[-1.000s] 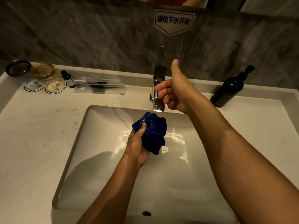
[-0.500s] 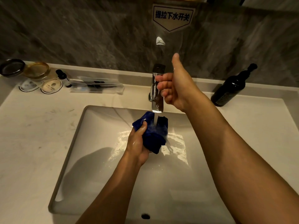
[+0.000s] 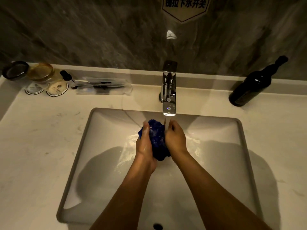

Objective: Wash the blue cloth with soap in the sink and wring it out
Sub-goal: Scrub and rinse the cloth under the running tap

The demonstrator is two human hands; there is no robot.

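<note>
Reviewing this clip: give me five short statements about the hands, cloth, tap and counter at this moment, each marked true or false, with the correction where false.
1. Both hands hold the blue cloth. True: the left hand and the right hand grip it from either side.
2. The tap is off. False: water runs from its spout onto the cloth.
3. The dark bottle stands on the counter to the right of the tap. True.
4. The cloth lies flat on the bottom of the sink. False: it is bunched up and held above the basin.
5. The right hand is on the tap. False: it is on the cloth, below the spout.
</note>
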